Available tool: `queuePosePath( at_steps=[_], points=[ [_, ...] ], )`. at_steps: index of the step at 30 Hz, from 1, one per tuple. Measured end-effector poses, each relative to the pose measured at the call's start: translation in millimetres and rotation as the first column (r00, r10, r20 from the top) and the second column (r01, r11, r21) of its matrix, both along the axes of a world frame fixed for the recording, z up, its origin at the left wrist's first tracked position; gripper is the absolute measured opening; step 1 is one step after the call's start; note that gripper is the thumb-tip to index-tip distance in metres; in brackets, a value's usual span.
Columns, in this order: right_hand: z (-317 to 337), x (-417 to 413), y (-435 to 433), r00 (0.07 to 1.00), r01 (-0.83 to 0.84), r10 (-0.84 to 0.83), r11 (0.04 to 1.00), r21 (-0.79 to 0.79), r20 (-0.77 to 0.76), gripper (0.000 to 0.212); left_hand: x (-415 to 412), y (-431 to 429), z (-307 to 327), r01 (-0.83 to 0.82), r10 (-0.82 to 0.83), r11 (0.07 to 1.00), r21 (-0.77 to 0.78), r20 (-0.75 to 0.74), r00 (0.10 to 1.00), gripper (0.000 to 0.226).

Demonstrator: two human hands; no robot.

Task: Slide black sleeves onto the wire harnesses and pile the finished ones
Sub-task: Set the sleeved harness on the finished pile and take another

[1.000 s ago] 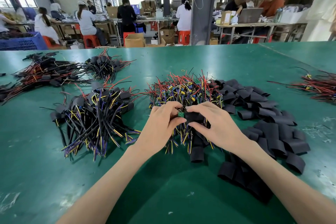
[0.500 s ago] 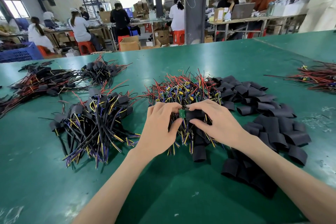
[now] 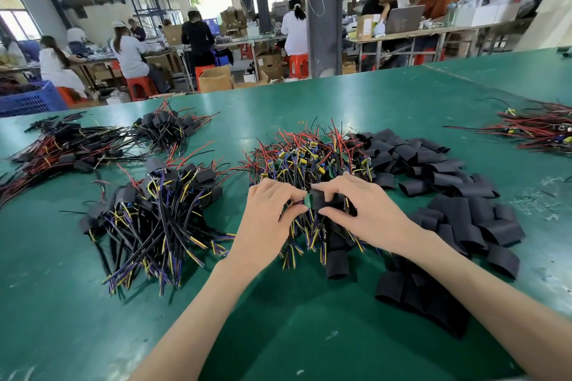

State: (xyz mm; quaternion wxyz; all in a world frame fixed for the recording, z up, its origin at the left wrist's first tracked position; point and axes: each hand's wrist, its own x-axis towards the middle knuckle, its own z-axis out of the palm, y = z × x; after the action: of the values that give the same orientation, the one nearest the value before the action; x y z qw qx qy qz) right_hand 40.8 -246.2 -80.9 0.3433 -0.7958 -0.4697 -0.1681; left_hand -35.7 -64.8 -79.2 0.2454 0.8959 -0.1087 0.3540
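Note:
My left hand (image 3: 269, 219) pinches a wire harness by its small green board (image 3: 308, 199). My right hand (image 3: 362, 210) grips a black sleeve (image 3: 322, 198) and holds its mouth against that board. Both hands hover over the heap of bare harnesses (image 3: 309, 161), a tangle of red, black, yellow and blue wires. To the left lies the pile of sleeved harnesses (image 3: 154, 210). Loose black sleeves (image 3: 458, 189) are spread to the right of my hands, and more (image 3: 414, 291) lie under my right forearm.
The green table (image 3: 309, 334) also carries older sleeved bundles (image 3: 71, 145) at the far left and a red-wired bunch (image 3: 538, 130) at the far right. A blue crate (image 3: 31, 100) sits beyond the left edge. People work at benches behind the table.
The green board has gone a little further into the sleeve's mouth. Both hands stay in the same place; the view has tilted slightly.

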Motion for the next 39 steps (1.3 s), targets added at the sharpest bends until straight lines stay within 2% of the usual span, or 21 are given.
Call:
queuePosePath(
  at_steps=[5, 13, 21, 27, 34, 39],
  points=[
    [-1.3, -2.0, 2.7, 0.999, -0.036, 0.036, 0.999, 0.005, 0.014, 0.018, -1.0, -1.5, -0.4, 0.007, -0.007, 1.000, -0.007, -0.023, 1.000, 0.012],
    [-2.9, -2.2, 5.2, 0.998, -0.032, 0.029, 0.999, 0.037, 0.061, 0.018, -3.7, -2.2, 2.9, 0.008, -0.013, 0.994, -0.113, -0.046, 0.999, 0.023],
    [-3.0, -2.6, 5.6, 0.998, -0.036, 0.034, 0.999, 0.033, 0.060, 0.017, -4.1, -4.2, 1.7, -0.004, 0.003, 0.997, -0.081, -0.009, 1.000, 0.026],
    [0.6, -5.1, 6.3, 0.999, -0.039, 0.039, 0.995, 0.094, 0.005, 0.011, -3.2, -2.3, 0.8, 0.097, -0.100, 0.991, -0.092, -0.037, 0.994, 0.034],
    [4.1, -10.0, 7.4, 0.991, -0.052, 0.065, 0.992, 0.112, -0.120, 0.015, -0.2, -1.7, -0.6, 0.055, -0.049, 0.991, -0.118, 0.050, 0.998, 0.025],
    [2.6, -8.7, 6.0, 0.990, -0.043, 0.056, 0.995, 0.095, -0.131, 0.010, -1.5, -2.7, -2.3, 0.071, -0.074, 0.992, -0.108, -0.027, 0.997, 0.041]
  ],
)
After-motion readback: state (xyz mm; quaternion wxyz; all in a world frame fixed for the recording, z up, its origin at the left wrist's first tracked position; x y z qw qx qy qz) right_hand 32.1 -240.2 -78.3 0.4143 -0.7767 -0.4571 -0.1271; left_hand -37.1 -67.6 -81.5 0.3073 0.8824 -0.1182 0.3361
